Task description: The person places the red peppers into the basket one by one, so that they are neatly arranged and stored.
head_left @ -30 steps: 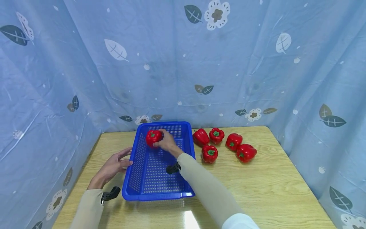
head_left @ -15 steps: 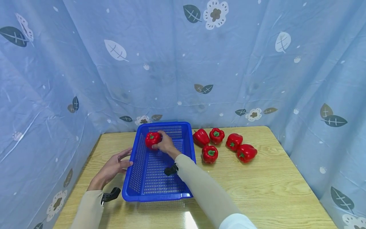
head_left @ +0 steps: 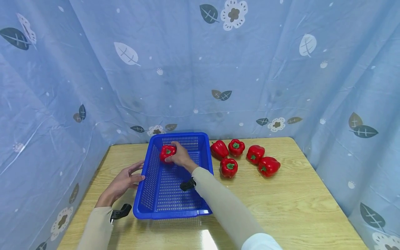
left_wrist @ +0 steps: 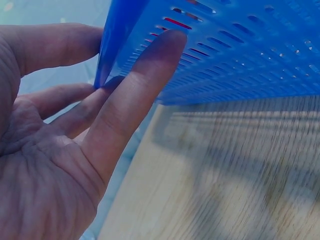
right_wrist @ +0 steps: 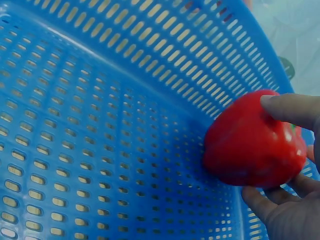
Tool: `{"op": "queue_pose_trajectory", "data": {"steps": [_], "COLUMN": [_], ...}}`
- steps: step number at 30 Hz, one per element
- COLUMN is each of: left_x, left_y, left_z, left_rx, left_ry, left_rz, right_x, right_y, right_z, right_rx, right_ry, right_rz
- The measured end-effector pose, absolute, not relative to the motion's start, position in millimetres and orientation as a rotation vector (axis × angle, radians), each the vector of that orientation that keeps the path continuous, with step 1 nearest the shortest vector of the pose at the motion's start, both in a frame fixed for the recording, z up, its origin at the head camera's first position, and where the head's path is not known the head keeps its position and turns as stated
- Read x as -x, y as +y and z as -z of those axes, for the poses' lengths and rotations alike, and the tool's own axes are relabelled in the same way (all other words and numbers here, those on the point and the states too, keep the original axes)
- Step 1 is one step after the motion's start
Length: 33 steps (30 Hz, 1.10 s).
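My right hand (head_left: 180, 155) holds a red bell pepper (head_left: 167, 153) inside the far left part of a blue perforated plastic basket (head_left: 175, 214). In the right wrist view, thumb and fingers grip the bell pepper (right_wrist: 252, 142) from two sides, low down by the basket wall (right_wrist: 165, 42). My left hand (head_left: 125, 178) is at the basket's left side. Up close in the left wrist view, the left hand (left_wrist: 65, 130) touches the outside of the blue wall (left_wrist: 240, 55) with extended fingers.
Several more red bell peppers (head_left: 229, 168) lie on the wooden table (head_left: 290, 205), right of the basket. A blue patterned curtain (head_left: 193, 69) hangs behind the table and along both sides.
Held in my right hand, the bell pepper has come slightly lower in the basket and turned a little. My left hand stays in place.
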<state>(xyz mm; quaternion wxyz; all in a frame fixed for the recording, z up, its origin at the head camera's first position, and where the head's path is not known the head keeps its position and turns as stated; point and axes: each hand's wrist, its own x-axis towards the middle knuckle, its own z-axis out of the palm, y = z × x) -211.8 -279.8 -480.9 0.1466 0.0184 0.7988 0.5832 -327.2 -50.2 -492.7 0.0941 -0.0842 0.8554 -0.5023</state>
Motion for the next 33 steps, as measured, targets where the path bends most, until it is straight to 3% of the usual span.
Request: {"op": "queue_pose_trajectory", "data": {"steps": [18, 33], "left_x": [217, 214], "left_y": [-280, -284], "left_z": [480, 479], "left_rx": [-0.041, -0.043], "left_ry": [2.282, 2.285], "left_rz": [-1.683, -1.677], "right_x": [322, 293], "right_y": [-29, 0], "right_z": [455, 413], "right_rx": [0.456, 0.594], "right_ry": [2.571, 2.588], "right_rz": [1.554, 1.597]}}
